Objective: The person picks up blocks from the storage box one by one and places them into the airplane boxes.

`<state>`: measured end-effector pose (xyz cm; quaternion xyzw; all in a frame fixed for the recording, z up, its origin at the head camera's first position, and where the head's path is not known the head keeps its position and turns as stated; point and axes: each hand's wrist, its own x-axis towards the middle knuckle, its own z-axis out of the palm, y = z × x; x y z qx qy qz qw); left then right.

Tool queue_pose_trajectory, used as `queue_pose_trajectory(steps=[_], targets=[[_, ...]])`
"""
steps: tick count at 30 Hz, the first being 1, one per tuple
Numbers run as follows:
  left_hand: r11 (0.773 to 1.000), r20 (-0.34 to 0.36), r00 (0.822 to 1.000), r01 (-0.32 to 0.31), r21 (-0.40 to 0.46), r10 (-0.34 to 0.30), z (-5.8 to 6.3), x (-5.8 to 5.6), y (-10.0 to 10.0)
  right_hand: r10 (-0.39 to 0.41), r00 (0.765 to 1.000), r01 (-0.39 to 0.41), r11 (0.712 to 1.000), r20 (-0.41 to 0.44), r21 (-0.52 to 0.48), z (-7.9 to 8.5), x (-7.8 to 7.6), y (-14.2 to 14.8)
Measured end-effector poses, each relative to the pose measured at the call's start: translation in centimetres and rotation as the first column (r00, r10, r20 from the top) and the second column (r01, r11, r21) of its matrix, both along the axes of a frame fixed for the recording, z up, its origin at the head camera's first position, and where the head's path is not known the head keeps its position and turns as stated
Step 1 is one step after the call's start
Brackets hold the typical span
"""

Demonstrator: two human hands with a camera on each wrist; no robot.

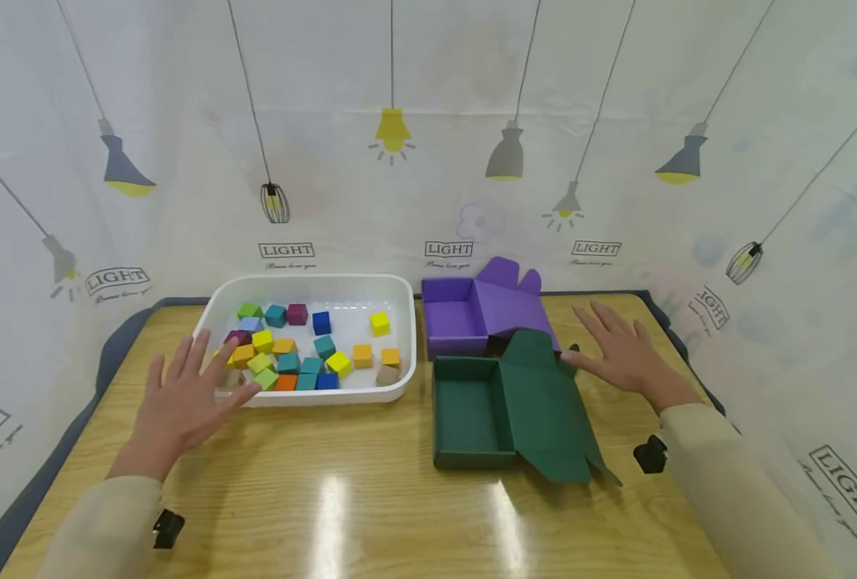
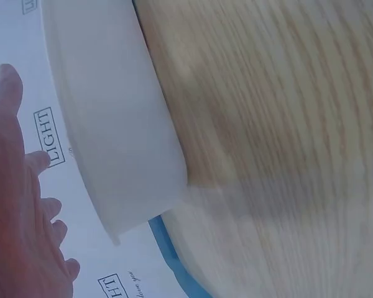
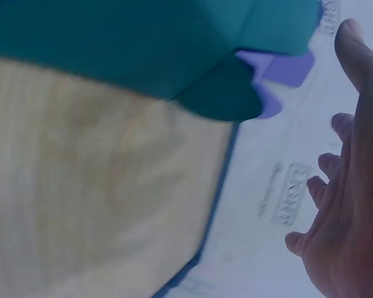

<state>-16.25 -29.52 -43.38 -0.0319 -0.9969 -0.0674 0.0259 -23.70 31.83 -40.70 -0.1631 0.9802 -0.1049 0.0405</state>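
Observation:
My left hand (image 1: 186,402), fingers spread, hovers at the front left corner of a white tray (image 1: 407,338) and holds nothing. Inside the tray lie many small coloured cubes, among them a yellow cube (image 1: 379,324) and an orange-red cube (image 1: 286,383); the hand hides part of that corner. On the right, my right hand (image 1: 627,354) is spread and empty beside the lids of two boxes. The green box (image 1: 472,414) stands with its lid folded out to the right. Behind it sits a purple box (image 1: 453,314), its lid also folded out and partly covered by the green one.
A wooden table (image 1: 371,515) carries everything. A pale cloth (image 1: 349,201) printed with hanging lamps rises behind and at both sides. Each sleeve has a small black device at the wrist, such as the right one (image 1: 650,455).

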Motion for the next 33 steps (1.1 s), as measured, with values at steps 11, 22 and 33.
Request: queue_pose_trajectory(steps=[11, 22, 33], targets=[[1.000, -0.004, 1.000, -0.006, 0.004, 0.006, 0.7, 0.5, 0.3, 0.132, 0.991, -0.132, 0.990, -0.017, 0.044, 3.4, -3.2, -6.7], [0.998, 0.061, 0.997, -0.047, 0.033, 0.045, 0.7, 0.4, 0.8, 0.302, 0.951, -0.297, 0.952, -0.061, 0.077, 5.3, -4.3, -14.8], [0.997, 0.065, 0.996, -0.067, 0.034, 0.065, 0.2, 0.3, 1.1, 0.427, 0.898, -0.407, 0.899, -0.110, 0.164, 3.6, -5.4, -21.8]])
